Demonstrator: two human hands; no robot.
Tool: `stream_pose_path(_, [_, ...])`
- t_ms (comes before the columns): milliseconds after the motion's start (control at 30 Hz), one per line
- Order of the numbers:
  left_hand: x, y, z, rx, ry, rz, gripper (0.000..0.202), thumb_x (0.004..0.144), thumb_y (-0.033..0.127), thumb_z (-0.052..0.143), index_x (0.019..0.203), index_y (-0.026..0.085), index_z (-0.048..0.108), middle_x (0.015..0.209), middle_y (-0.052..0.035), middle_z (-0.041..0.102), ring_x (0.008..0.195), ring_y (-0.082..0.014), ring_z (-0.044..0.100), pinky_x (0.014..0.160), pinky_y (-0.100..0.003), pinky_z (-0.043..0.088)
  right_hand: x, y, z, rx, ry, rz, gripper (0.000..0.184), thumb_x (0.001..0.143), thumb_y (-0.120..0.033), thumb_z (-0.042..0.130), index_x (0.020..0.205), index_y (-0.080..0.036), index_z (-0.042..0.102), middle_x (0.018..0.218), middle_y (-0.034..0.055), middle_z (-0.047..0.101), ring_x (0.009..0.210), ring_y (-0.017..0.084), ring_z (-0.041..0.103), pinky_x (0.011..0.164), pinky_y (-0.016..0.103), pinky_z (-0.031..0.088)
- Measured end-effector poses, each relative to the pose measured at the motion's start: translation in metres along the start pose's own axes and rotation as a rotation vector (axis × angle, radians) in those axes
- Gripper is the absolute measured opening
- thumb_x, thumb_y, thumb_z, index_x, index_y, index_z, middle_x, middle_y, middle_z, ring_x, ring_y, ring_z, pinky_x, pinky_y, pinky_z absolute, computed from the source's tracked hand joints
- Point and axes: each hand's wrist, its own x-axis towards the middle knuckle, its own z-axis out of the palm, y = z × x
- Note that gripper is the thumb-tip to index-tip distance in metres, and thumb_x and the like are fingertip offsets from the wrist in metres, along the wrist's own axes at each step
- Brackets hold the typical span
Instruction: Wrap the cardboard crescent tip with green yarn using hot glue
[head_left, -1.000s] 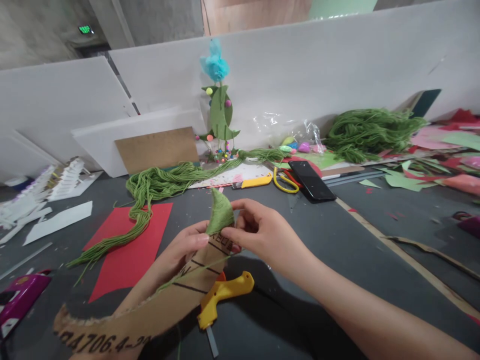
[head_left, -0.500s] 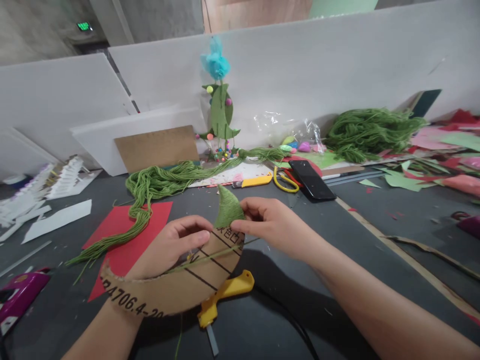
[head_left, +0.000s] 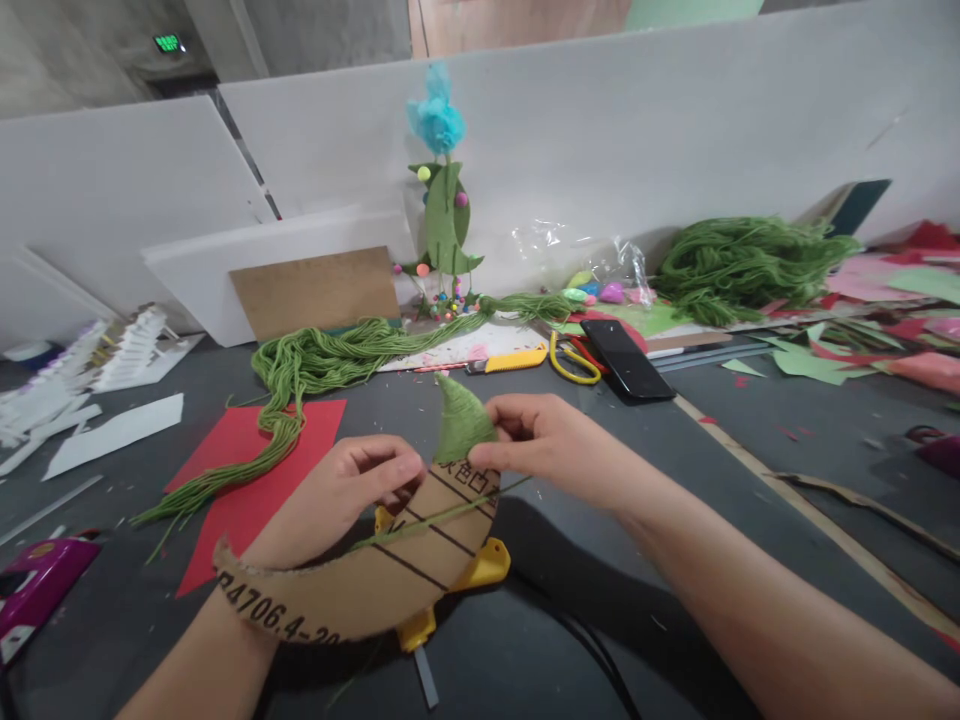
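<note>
A crescent of brown cardboard (head_left: pixel 360 595) with black printing is held up over the dark table, its upper tip wrapped in green yarn (head_left: pixel 461 420). My right hand (head_left: pixel 536 440) pinches the crescent at the lower edge of the wrapping, thumb in front. My left hand (head_left: pixel 367 480) is closed at the inner curved edge, thumb against curled fingers; what lies between them is hidden. A loose yarn strand (head_left: pixel 439 515) crosses the cardboard's face. Beneath the crescent, partly covered, lies a yellow tool (head_left: pixel 487 565), apparently a glue gun, with a grey stick at one end.
Green yarn hanks (head_left: pixel 322 355) trail over red paper (head_left: pixel 247 500). Behind are a yellow cutter (head_left: pixel 514 360), yellow-handled scissors (head_left: pixel 574 365), a phone (head_left: pixel 626 360) and a decorated green crescent ornament (head_left: pixel 448 220). A purple tool (head_left: pixel 49 590) is at left, paper scraps (head_left: pixel 817 360) at right.
The crescent and both hands have shifted slightly to the right in view. The left fingers have closed in nearer the inner edge, just below the wrapped tip. My right hand keeps its pinch.
</note>
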Motion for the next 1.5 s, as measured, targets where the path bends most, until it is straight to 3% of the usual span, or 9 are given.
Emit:
stream_pose_path(233, [0.013, -0.012, -0.009, 0.005, 0.325, 0.060, 0.025, 0.074, 0.044, 0.059, 0.073, 0.019, 0.063, 0.070, -0.0018, 0.066, 0.060, -0.0163, 0.060, 0.058, -0.029, 0.048, 0.013, 0.015, -0.015, 0.489, 0.363, -0.117, 0.020, 0.070, -0.033, 0.066, 0.067, -0.018, 0.053, 0.045, -0.0106, 0.029, 0.040, 0.005, 0.017, 0.042, 0.023, 0.011])
stream_pose_path(400, [0.011, -0.012, -0.002, 0.274, 0.182, 0.115, 0.019, 0.077, 0.035, 0.060, 0.086, 0.020, 0.067, 0.096, -0.0040, 0.069, 0.091, -0.0201, 0.062, 0.082, -0.031, 0.046, 0.017, 0.021, -0.006, 0.088, 0.705, -0.159, 0.025, 0.072, -0.029, 0.065, 0.060, -0.018, 0.046, 0.048, -0.0087, 0.032, 0.046, 0.007, 0.028, 0.045, 0.022, 0.020])
stream_pose_path(500, [0.006, -0.009, 0.003, 0.361, 0.172, 0.227, 0.022, 0.083, 0.036, 0.052, 0.083, 0.020, 0.067, 0.087, -0.0034, 0.069, 0.084, -0.0177, 0.063, 0.077, -0.028, 0.047, 0.015, 0.018, 0.002, -0.098, 0.511, -0.147, 0.017, 0.072, -0.027, 0.063, 0.066, -0.017, 0.051, 0.053, -0.0068, 0.040, 0.051, 0.008, 0.035, 0.048, 0.022, 0.026])
stream_pose_path(633, [0.002, -0.006, 0.005, 0.520, 0.453, 0.536, 0.015, 0.083, 0.029, 0.054, 0.081, 0.017, 0.063, 0.092, -0.0046, 0.063, 0.090, -0.0164, 0.058, 0.083, -0.027, 0.043, 0.008, 0.009, 0.014, -0.104, 0.200, -0.125, 0.013, 0.075, -0.027, 0.060, 0.069, -0.017, 0.054, 0.057, -0.0062, 0.042, 0.054, 0.009, 0.037, 0.050, 0.021, 0.028])
stream_pose_path(767, [0.001, -0.006, 0.005, 0.667, 0.314, 0.462, 0.020, 0.085, 0.033, 0.050, 0.078, 0.017, 0.061, 0.082, -0.0017, 0.061, 0.080, -0.0142, 0.056, 0.073, -0.023, 0.041, 0.003, 0.005, 0.023, -0.070, 0.100, -0.111, 0.014, 0.076, -0.025, 0.060, 0.067, -0.016, 0.053, 0.058, -0.0061, 0.043, 0.056, 0.008, 0.037, 0.051, 0.020, 0.029])
stream_pose_path(967, [-0.002, -0.008, 0.009, 0.728, 0.227, 0.316, 0.036, 0.089, 0.038, 0.041, 0.062, 0.018, 0.052, 0.056, 0.0042, 0.047, 0.056, -0.0096, 0.044, 0.052, -0.020, 0.032, 0.003, 0.004, 0.026, -0.041, 0.092, -0.094, 0.012, 0.076, -0.025, 0.059, 0.070, -0.017, 0.054, 0.058, -0.0066, 0.041, 0.054, 0.008, 0.037, 0.050, 0.020, 0.029])
stream_pose_path(1133, [-0.004, -0.007, -0.003, 0.879, 0.591, 0.364, 0.034, 0.087, 0.036, 0.045, 0.058, 0.017, 0.047, 0.051, 0.0057, 0.035, 0.051, -0.0080, 0.037, 0.050, -0.020, 0.028, 0.006, 0.009, 0.017, -0.155, 0.068, -0.052, 0.024, 0.074, -0.024, 0.059, 0.097, -0.020, 0.053, 0.051, -0.0098, 0.041, 0.047, 0.009, 0.038, 0.048, 0.021, 0.030])
stream_pose_path(1333, [0.003, -0.008, -0.022, 0.951, 0.810, 0.284, 0.031, 0.086, 0.038, 0.046, 0.063, 0.018, 0.054, 0.050, 0.0050, 0.040, 0.053, -0.0095, 0.042, 0.051, -0.022, 0.027, 0.019, 0.028, -0.011, -0.794, 0.394, 0.033, 0.019, 0.075, -0.018, 0.052, 0.091, -0.017, 0.062, 0.074, 0.0045, 0.062, 0.068, 0.019, 0.055, 0.063, 0.030, 0.039])
stream_pose_path(1500, [0.009, -0.014, -0.023, 0.958, 0.754, 0.259, 0.031, 0.086, 0.038, 0.045, 0.065, 0.018, 0.057, 0.050, 0.0046, 0.042, 0.053, -0.0105, 0.043, 0.052, -0.022, 0.027, 0.008, 0.020, 0.009, -0.850, 0.251, -0.431, 0.049, 0.071, -0.021, 0.062, 0.118, -0.012, 0.053, 0.127, 0.0164, 0.045, 0.118, 0.029, 0.039, 0.098, 0.042, 0.032])
